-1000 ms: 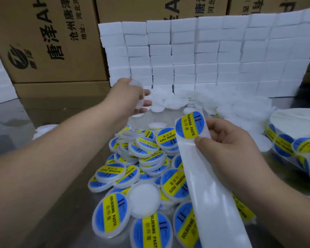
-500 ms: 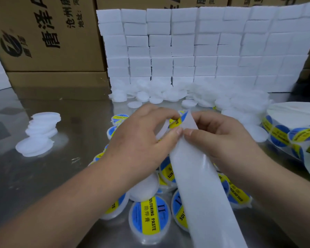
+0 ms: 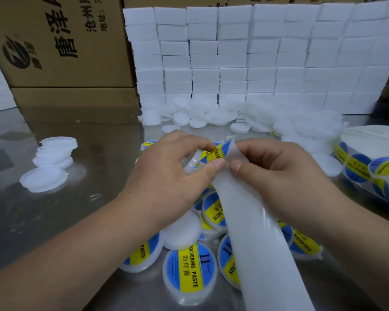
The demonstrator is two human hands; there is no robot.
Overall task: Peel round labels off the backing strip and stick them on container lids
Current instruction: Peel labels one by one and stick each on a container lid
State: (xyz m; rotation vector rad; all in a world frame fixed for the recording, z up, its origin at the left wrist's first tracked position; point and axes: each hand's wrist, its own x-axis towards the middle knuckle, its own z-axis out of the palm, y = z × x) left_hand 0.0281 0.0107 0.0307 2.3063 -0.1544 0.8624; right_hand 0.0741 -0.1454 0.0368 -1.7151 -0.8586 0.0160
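My left grip (image 3: 166, 178) pinches the round label (image 3: 216, 153) at the far end of the backing strip (image 3: 256, 234). My right grip (image 3: 279, 173) pinches the strip itself, over labelled lids (image 3: 190, 268).

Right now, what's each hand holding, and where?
Left hand pinches the label by its edge, a lid under its fingers; right hand pinches the strip near its top.
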